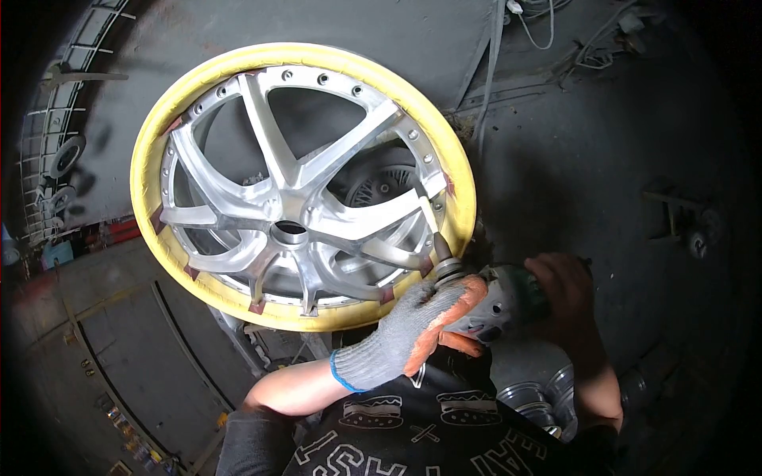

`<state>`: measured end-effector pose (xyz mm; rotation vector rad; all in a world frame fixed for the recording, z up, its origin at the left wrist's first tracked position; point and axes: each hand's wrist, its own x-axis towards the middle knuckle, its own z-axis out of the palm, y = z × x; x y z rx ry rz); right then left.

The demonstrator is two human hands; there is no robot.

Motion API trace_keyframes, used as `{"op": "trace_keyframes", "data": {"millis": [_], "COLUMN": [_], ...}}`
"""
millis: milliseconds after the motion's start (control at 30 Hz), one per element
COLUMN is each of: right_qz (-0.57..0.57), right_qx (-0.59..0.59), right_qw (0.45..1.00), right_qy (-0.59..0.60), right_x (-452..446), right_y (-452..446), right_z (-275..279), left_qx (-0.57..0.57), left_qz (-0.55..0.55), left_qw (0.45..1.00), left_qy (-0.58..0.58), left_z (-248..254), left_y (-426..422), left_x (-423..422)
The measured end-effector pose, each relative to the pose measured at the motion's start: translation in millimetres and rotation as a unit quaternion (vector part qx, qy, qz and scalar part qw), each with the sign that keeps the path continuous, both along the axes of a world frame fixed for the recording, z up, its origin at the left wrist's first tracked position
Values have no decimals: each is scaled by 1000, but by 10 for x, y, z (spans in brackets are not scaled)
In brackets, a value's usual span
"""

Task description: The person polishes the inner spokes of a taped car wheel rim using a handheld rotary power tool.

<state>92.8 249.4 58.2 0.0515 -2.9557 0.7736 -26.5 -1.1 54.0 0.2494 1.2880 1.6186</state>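
A handheld power grinder (508, 293) with a green and grey body points up and left. A chuck (449, 270) at its front carries a thin rod with a pale tip (429, 214), which is at a spoke of the wheel by the rim; contact is unclear. My left hand (417, 325), in a grey and orange work glove, is closed around the grinder's front part just behind the chuck. My right hand (559, 289), in shadow, grips its rear body. The silver alloy wheel (274, 147) has yellow tape (151, 135) around its rim and reddish-brown patches at the spoke ends.
Metal wheels (528, 401) lie below right, near my body. A wire rack (55, 131) stands at the far left. Cables (548, 20) hang at the top right. A dark object (694, 238) sits on the floor at right. Small items (131, 436) lie at lower left.
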Motion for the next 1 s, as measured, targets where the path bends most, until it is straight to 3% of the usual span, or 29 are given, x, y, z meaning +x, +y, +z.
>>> {"op": "trace_keyframes", "data": {"millis": [67,100,167,267,333,367,400,467,500,533,667,767,800,867,1000], "right_qz": [1,2,5,10,10,12,14,12,12,13,30,39,48,49,28], "right_qx": [-3,-5,-6,-4,1,0,-1,0,-1,1,0,-12,-20,-23,-17], "right_qw": [1000,1000,1000,1000,1000,1000,1000,1000,1000,1000,999,998,997,997,999], "right_qy": [-4,-8,-6,-4,-7,-13,-18,-22,-25,-26,-37,-45,-51,-52,-18], "right_x": [-3,-1,-2,7,-3,-23,-37,-28,-27,-36,-82,-129,-141,-181,-145], "right_y": [-6,-12,-35,-100,-163,-203,-240,-321,-364,-403,-559,-665,-694,-742,-652], "right_z": [15,21,32,74,139,188,218,216,216,230,283,296,301,309,247], "left_qx": [-62,11,84,61,25,8,-10,-26,-22,-16,76,18,-45,-102,-176], "left_qz": [7,48,85,99,57,34,11,-11,52,108,148,178,33,-116,-73], "left_qw": [979,933,851,894,987,999,988,953,998,919,873,893,984,984,971], "left_qy": [-192,-358,-512,-433,-146,5,156,303,-41,-380,-459,-413,-171,89,141], "left_z": [-334,-838,-940,-314,-194,-153,-127,-195,-362,-503,-538,-75,-57,-21,13], "left_y": [-157,-304,-377,-370,-408,-430,-451,-534,-634,-725,-962,-938,-1026,-1055,-895], "left_x": [200,461,524,258,232,228,232,311,429,521,483,138,74,37,60]}}
